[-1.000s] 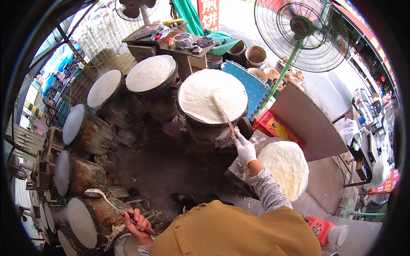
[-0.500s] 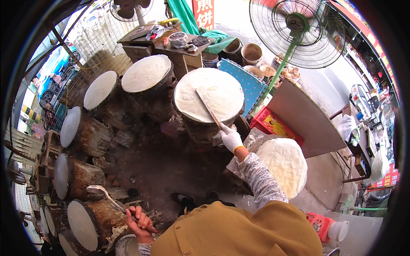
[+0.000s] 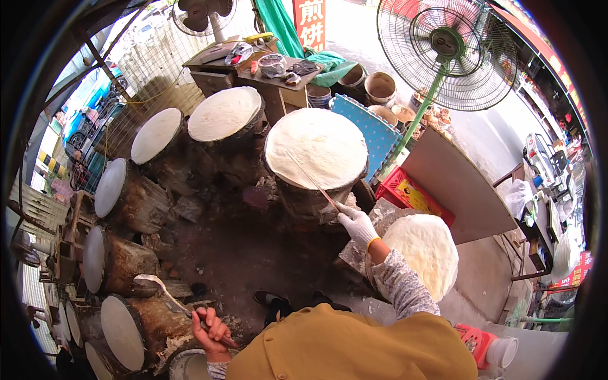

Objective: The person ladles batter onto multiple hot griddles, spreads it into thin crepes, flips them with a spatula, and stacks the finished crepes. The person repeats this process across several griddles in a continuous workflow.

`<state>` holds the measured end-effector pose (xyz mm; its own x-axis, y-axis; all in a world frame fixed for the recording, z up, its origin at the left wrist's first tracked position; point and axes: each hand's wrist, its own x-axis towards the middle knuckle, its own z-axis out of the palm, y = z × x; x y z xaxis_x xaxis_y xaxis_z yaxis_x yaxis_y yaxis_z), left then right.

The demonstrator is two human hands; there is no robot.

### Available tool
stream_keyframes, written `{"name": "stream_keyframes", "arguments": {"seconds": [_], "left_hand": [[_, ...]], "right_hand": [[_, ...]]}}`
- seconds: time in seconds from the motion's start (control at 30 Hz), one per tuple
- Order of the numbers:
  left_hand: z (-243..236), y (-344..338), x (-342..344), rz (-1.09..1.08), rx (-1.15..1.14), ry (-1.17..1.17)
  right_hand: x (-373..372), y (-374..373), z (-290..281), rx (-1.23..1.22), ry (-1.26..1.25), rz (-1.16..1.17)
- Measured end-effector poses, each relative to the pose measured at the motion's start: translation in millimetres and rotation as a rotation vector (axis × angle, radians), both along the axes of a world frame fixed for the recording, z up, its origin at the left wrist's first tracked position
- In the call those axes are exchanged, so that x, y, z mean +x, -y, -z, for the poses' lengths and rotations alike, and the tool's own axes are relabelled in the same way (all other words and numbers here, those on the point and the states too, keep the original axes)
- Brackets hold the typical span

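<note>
My right hand [image 3: 358,225], in a white knit glove, is closed round the handle of a long thin spatula [image 3: 306,170]. Its blade lies over the pale flatbread [image 3: 316,142] that covers the round griddle in front of me. My bare left hand [image 3: 211,330] grips the dark handle of a ladle [image 3: 166,291], whose whitish bowl points up and left, away from the griddles' tops. Beside my right forearm rests a stack of finished-looking flatbread [image 3: 420,253] on a low stand.
Round griddles on drum-like stoves curve along the left; two at the back, a griddle [image 3: 225,114] and a griddle [image 3: 156,135], bear pale sheets. A big green fan [image 3: 446,42], a brown board [image 3: 453,183] and a red crate [image 3: 411,195] stand right. A bucket [image 3: 189,365] is by my left hand.
My right hand has drawn back slightly toward me and right with the spatula, whose blade now looks thinner, turned more on edge. My left hand still holds the ladle. The view has shifted slightly.
</note>
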<state>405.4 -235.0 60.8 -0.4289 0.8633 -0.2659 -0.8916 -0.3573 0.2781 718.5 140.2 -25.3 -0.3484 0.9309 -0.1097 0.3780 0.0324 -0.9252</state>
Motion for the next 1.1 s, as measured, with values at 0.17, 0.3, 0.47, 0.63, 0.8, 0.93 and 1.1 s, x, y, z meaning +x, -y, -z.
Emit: {"name": "stream_keyframes", "arguments": {"seconds": [0.17, 0.3, 0.47, 0.63, 0.8, 0.93, 1.1], "left_hand": [[2.6, 2.4, -6.6, -0.001, 0.031, 0.038], [4.3, 8.2, -9.4, -0.038, 0.032, 0.05], [6.8, 10.9, -16.1, -0.063, 0.023, 0.095], [8.1, 22.0, -27.1, -0.107, 0.035, 0.085], [10.1, 49.9, -41.5, -0.216, 0.058, 0.018], [11.6, 89.7, -49.2, -0.435, 0.127, -0.064], [21.6, 172.2, -56.6, -0.712, 0.16, -0.177]], "right_hand": [[-25.7, -27.1, 14.7, 0.194, 0.114, 0.078], [-56.3, -39.1, 22.1, 0.186, 0.21, 0.051], [-90.2, -64.7, 27.3, 0.238, 0.23, 0.009], [-105.1, -65.1, 27.9, 0.226, 0.205, -0.008], [-94.4, -63.9, 38.5, 0.01, 0.048, -0.032], [-72.9, -55.0, 9.0, -0.614, -0.225, -0.05], [-49.0, -37.8, -4.9, -1.202, -0.794, -0.344]]}}
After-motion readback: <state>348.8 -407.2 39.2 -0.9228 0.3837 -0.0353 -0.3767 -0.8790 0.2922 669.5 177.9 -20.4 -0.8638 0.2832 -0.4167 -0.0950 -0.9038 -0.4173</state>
